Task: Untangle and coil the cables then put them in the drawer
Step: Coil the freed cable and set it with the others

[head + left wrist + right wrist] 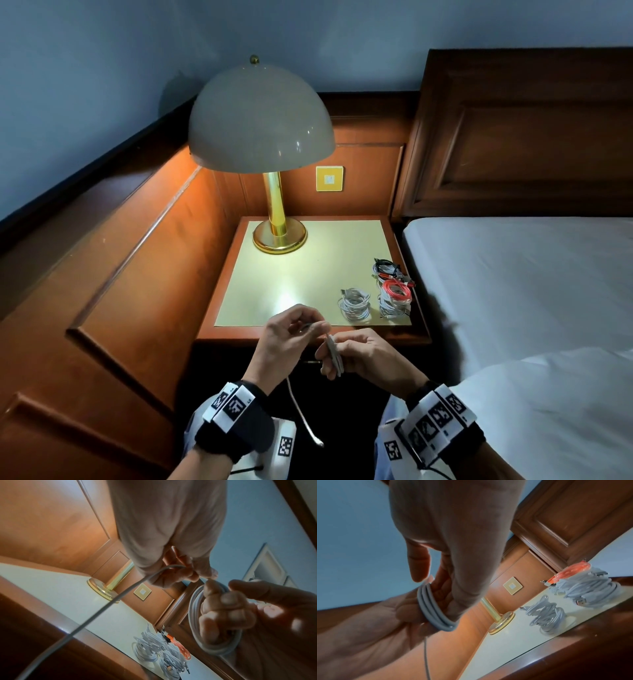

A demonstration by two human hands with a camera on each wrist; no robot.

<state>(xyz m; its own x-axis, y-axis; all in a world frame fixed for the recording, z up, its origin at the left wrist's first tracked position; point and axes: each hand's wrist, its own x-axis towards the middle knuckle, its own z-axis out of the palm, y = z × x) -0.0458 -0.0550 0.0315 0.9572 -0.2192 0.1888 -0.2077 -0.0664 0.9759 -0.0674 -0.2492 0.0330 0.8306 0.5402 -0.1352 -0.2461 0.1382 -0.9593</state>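
Clearly the coiling step is proceeding: the right hand (368,353) is gripping the partly wound loops of a pale grey round cable (435,609) just off the bench's (308,274) near edge while the left hand (291,337) is pinching its loose strand, whose dangling tail probably needs feeding onto the loops next.

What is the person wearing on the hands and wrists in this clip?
Both hands are bare. The left hand and the right hand each end in a black wrist strap carrying white blocks printed with black square fiducial markers. A thin black cord trails from each strap. Light-coloured clothing shows below the wrists.
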